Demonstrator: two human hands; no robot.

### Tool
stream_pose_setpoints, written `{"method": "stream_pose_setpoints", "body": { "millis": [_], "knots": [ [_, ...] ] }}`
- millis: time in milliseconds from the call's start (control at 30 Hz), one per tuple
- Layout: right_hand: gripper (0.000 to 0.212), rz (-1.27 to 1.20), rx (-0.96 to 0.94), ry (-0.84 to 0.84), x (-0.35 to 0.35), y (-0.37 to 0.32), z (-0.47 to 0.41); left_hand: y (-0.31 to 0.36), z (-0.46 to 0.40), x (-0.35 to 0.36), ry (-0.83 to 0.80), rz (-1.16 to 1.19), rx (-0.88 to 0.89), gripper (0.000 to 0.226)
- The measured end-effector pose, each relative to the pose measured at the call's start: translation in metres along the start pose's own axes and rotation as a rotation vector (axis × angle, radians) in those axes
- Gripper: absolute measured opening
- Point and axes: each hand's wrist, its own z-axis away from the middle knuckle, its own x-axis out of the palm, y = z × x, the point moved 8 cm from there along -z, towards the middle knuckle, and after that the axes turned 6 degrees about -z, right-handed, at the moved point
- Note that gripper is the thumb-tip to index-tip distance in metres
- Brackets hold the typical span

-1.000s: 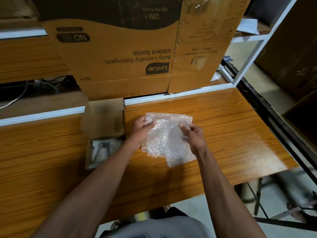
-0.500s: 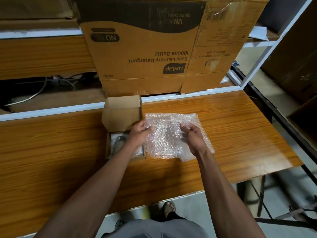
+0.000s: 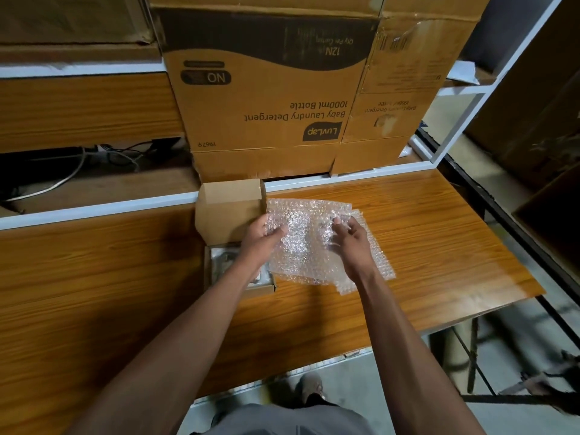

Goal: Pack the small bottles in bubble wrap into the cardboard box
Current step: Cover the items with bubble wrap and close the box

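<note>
A clear bubble wrap sheet [image 3: 309, 246] lies spread on the wooden table [image 3: 439, 246], with further sheets showing under its right and near edges. My left hand [image 3: 262, 238] pinches its left edge and my right hand [image 3: 350, 238] pinches it near the middle. A small cardboard box [image 3: 229, 208] stands just left of the wrap, lid flap raised. Inside it lies a wrapped item [image 3: 221, 262], partly hidden by my left wrist. No bare bottle is visible.
Large brown cartons [image 3: 266, 98] printed with laundry detergent text stand on the shelf right behind the table. Cables [image 3: 78, 164] lie in the dark shelf gap at left. The table's right edge drops to the floor beside a black metal frame [image 3: 489, 202].
The bubble wrap has been lowered and spread flatter on the table, closer to the small box. The view shifted, so the box and table sit further right.
</note>
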Motion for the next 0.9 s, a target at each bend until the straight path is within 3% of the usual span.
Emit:
{"method": "stream_pose_setpoints", "body": {
  "millis": [200,367,533,700,900],
  "knots": [
    [0.036,0.059,0.018,-0.016,0.008,-0.002,-0.003,-0.002,-0.001,-0.025,0.031,0.022,0.016,0.090],
    [0.065,0.179,0.141,-0.178,0.037,0.019,-0.008,-0.010,0.009,-0.063,0.159,0.050,0.002,0.082],
    [0.036,0.304,0.093,-0.210,0.070,0.041,-0.010,-0.042,0.022,-0.111,0.267,-0.116,-0.024,0.072],
    [0.027,0.638,-0.037,-0.225,0.102,0.064,-0.007,-0.062,0.040,-0.140,0.382,-0.391,-0.069,0.063],
    [0.024,0.807,-0.134,-0.212,0.113,0.082,-0.005,-0.074,0.046,-0.151,0.448,-0.478,-0.058,0.049]
  ]
}}
